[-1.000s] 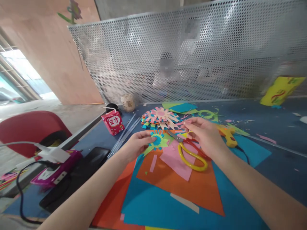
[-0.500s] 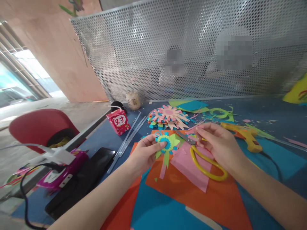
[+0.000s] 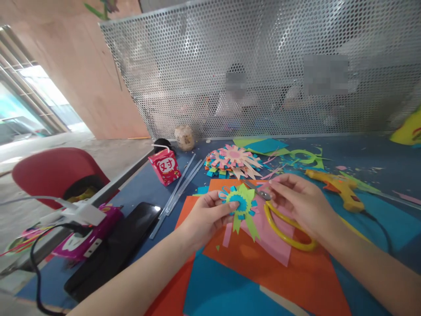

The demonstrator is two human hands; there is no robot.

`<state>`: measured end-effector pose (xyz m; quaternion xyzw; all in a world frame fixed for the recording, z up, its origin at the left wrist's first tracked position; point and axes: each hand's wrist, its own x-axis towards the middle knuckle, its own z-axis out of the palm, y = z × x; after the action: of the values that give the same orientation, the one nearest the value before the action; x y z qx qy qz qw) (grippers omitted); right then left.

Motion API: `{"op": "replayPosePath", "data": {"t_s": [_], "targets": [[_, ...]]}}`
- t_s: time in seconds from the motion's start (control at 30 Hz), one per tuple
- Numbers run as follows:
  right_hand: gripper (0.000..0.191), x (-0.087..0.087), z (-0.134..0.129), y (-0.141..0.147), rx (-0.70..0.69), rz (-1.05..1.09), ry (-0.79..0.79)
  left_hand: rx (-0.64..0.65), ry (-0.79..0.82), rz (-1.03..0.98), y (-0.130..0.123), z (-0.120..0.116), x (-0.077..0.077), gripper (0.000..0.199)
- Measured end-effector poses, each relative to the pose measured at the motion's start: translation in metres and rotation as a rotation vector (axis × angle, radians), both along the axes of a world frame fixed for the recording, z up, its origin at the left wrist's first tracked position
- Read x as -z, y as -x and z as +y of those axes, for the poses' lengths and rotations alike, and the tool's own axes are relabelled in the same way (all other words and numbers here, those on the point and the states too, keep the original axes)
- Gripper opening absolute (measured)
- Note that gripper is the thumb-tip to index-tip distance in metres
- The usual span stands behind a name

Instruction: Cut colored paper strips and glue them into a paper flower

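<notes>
A small paper rosette (image 3: 238, 203), with a blue centre, lime green petals and fringed blue edges, is pinched between the thumb and fingers of my left hand (image 3: 208, 215). Two green ribbon tails hang below it. My right hand (image 3: 297, 199) is closed, thumb against fingertips; whatever is in the pinch, if anything, is too small to make out. Scissors with yellow handles (image 3: 286, 235) are just under and beside the right fingers, blades pointing toward the rosette. Part of the scissors is hidden by that hand. Pink paper (image 3: 271, 241) lies beneath, on an orange sheet (image 3: 250, 263).
Behind my hands sits a pile of finished-looking paper rosettes (image 3: 233, 158). A yellow glue gun (image 3: 338, 186) lies at right, its cord trailing. Clear glue sticks (image 3: 177, 188), a red drink box (image 3: 165, 166), a black phone (image 3: 115, 250) and a purple power strip (image 3: 88, 237) are at left. A perforated metal screen (image 3: 256, 79) stands behind.
My left hand has shifted slightly right and turned the rosette, so its pointed green petals face up and its tails swing to the right. My right hand stays by the scissors.
</notes>
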<state>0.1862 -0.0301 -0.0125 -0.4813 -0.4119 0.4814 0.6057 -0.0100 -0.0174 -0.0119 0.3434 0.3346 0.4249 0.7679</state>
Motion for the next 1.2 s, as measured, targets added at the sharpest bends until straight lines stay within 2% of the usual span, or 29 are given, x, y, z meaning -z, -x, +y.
{"op": "replayPosePath", "data": {"t_s": [0.17, 0.43, 0.7, 1.03, 1.2], "targets": [[0.033, 0.0, 0.0, -0.001, -0.006, 0.024, 0.003, -0.029, 0.009, -0.01, 0.0, 0.001, -0.001, 0.029], [0.032, -0.001, -0.001, -0.001, 0.004, 0.036, -0.015, 0.001, 0.024, -0.04, -0.001, 0.0, -0.002, 0.028], [0.026, -0.001, -0.006, -0.001, 0.016, -0.269, -0.12, -0.02, -0.012, -0.032, 0.001, -0.003, -0.002, 0.036], [0.018, -0.01, -0.02, 0.008, 0.101, -0.437, -0.245, 0.045, -0.051, 0.002, -0.003, -0.01, -0.004, 0.035], [0.014, -0.011, -0.026, 0.01, 0.169, -0.514, -0.281, -0.041, -0.238, 0.132, -0.003, -0.009, -0.005, 0.038]]}}
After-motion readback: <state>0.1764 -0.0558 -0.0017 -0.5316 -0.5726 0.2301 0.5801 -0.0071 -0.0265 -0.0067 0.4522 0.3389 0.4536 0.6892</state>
